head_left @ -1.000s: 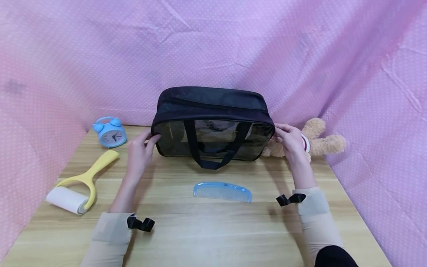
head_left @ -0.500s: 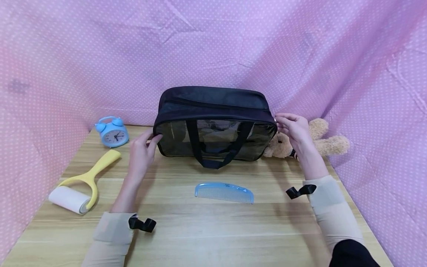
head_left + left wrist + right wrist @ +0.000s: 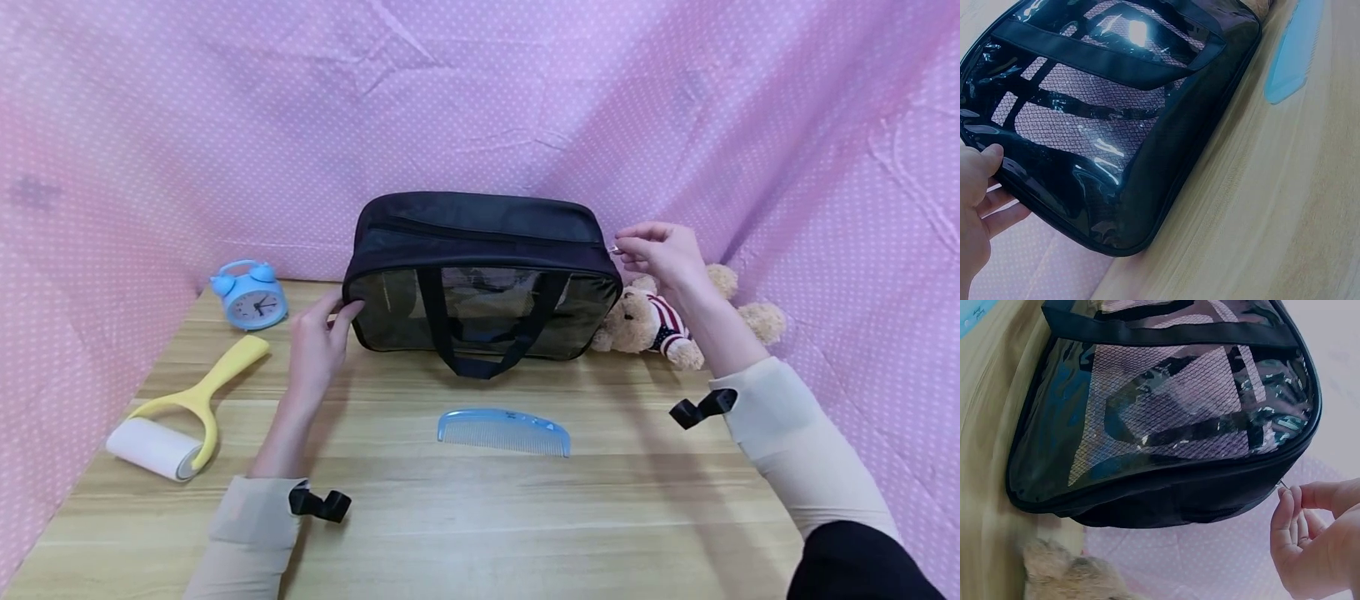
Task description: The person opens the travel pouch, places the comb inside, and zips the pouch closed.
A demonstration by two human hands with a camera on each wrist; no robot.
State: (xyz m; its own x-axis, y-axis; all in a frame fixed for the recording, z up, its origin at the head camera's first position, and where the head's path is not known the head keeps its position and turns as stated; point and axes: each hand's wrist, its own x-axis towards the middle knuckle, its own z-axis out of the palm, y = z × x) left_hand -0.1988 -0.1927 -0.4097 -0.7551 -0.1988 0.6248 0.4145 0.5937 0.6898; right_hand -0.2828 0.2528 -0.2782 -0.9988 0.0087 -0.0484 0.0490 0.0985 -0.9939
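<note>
Pink dotted cloth (image 3: 480, 100) backs a table (image 3: 465, 525) where a black bag (image 3: 483, 283) stands, lengthwise left to right. The left hand (image 3: 317, 340) pinches its left end; rightmost, the right hand (image 3: 665, 257), fingers narrowed, pinches a pull (image 3: 614, 249) (zip (image 3: 480, 234) running leftward).

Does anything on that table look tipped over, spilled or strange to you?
Only the teddy bear, perhaps: it lies down at one end of the black bag, whereas the alarm clock stands upright. I see nothing spilled or damaged.
</note>
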